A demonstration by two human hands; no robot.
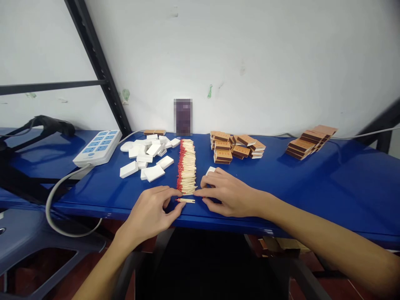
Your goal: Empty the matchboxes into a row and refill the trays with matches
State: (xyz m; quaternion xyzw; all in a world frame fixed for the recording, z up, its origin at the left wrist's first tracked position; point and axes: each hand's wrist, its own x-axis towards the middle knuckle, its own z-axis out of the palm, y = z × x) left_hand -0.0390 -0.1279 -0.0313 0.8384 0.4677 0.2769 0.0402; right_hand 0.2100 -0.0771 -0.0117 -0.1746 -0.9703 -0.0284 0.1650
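Note:
A long row of red-tipped matches [186, 166] lies across the blue table [312, 183]. A small bunch of matches [186, 201] sits apart at the near end. My left hand [154, 208] pinches the red-tip end of that bunch with thumb and fingers. From the other side my right hand [226, 192] touches the bunch's plain ends with its fingertips, and a white inner box [210, 170] shows partly under its fingers. Both hands have their fingers curled.
Several white inner boxes [150, 156] lie left of the matches. Brown matchbox sleeves [236, 146] are stacked to the right, with another stack [309, 141] farther right. A white power strip [98, 146] and its cable lie at left. A dark phone [183, 117] leans on the wall.

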